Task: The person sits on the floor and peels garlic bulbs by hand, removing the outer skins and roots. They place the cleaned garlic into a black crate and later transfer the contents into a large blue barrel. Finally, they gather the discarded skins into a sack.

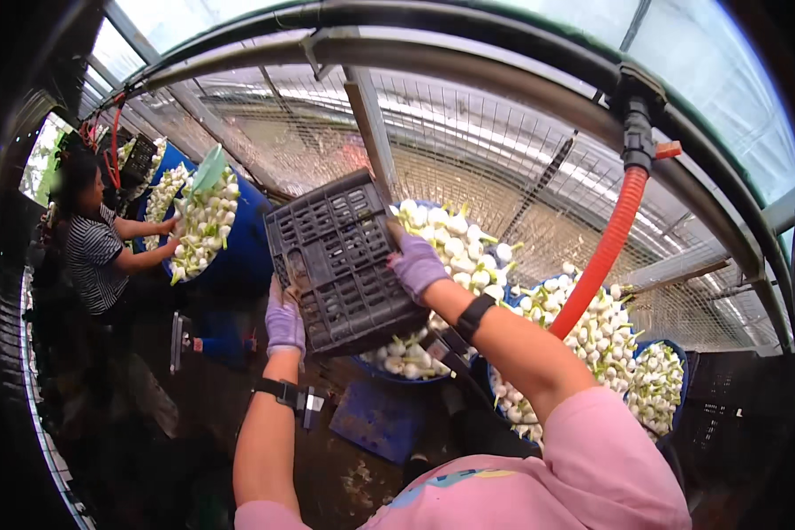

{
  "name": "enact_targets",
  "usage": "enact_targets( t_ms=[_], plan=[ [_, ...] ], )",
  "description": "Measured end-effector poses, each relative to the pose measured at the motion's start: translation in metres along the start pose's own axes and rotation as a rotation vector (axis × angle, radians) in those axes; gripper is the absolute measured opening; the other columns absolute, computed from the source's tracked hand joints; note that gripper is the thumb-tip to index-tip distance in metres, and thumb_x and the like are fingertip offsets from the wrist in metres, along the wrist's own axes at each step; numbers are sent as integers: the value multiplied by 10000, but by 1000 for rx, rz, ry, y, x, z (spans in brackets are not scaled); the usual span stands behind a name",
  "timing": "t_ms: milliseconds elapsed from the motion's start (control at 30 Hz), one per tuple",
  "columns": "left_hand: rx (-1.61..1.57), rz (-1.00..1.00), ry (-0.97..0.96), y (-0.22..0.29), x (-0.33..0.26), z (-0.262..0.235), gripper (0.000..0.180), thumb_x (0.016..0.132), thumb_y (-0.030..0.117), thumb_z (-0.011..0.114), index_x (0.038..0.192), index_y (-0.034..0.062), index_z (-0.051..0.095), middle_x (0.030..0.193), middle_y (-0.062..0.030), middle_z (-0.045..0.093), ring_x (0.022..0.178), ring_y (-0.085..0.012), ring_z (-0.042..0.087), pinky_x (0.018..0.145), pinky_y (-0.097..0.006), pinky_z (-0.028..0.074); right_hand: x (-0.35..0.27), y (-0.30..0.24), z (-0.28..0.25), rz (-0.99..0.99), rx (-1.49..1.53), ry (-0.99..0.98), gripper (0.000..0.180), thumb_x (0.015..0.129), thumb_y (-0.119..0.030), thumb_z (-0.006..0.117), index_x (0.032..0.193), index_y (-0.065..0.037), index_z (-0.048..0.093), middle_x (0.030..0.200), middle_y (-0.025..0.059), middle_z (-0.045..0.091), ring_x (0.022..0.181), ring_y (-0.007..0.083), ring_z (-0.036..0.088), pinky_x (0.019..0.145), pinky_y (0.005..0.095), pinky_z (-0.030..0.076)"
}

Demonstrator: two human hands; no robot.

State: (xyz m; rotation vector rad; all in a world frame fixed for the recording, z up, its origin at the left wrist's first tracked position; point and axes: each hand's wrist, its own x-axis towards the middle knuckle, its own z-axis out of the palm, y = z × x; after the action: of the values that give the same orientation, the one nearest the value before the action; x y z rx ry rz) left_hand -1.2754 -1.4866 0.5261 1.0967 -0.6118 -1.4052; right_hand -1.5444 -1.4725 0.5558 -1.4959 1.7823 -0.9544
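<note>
Overhead, from the head camera, a worker's two gloved hands hold a black crate (340, 252) tilted, its slatted face toward the lens, beside and partly in front of a blue tub (406, 379) heaped with white bulbs (455, 247). The right hand (418, 265) clasps the crate's right edge, its fingers closed on the rim and partly hidden; the left hand (284, 323) grips the lower-left side, though whether its fingers are spread or pressed together behind the plastic cannot be told. The crate's contents, if any, are out of sight. The likeliest trouble is a slip: smooth gloves on a slanted edge could let the crate swing down onto the bulbs, bruising them or knocking some from the heap. A red hose (605, 247) to the right could snag the right arm if it swings wide.
</note>
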Motion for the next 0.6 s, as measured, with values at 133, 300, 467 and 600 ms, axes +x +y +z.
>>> enact_targets(
  t_ms=[133, 300, 467, 600],
  plan=[
    [471, 110, -258, 54, -44, 84, 438, 906, 59, 444, 1323, -9, 330, 1138, -76, 519, 968, -128, 506, 874, -223, 386, -40, -25, -78, 173, 309, 95, 497, 799, -9, 473, 1276, -133, 407, 789, 175, 600, 679, 235, 595, 617, 341, 472],
    [770, 251, -253, -14, -16, 116, 397, 905, 10, 423, 1299, 54, 398, 859, -35, 570, 726, -97, 503, 700, -209, 423, -45, 34, -65, 102, 105, 323, 558, 781, 56, 421, 1314, -103, 385, 889, 98, 556, 673, 146, 540, 604, 273, 469],
    [587, 158, -263, -36, 0, 86, 369, 948, 80, 352, 1315, 70, 394, 948, -45, 578, 750, -102, 513, 688, -177, 412, -40, 34, -64, 155, 147, 211, 564, 768, 85, 398, 1303, -94, 406, 878, 86, 550, 682, 120, 519, 615, 251, 475],
    [531, 115, -325, 20, -68, 145, 410, 933, 49, 393, 1339, 37, 333, 977, -62, 571, 800, -91, 519, 735, -169, 416, -79, 1, -121, 140, 533, 297, 465, 849, 5, 393, 1299, -111, 402, 798, 123, 571, 636, 126, 536, 550, 258, 441]
  ],
)
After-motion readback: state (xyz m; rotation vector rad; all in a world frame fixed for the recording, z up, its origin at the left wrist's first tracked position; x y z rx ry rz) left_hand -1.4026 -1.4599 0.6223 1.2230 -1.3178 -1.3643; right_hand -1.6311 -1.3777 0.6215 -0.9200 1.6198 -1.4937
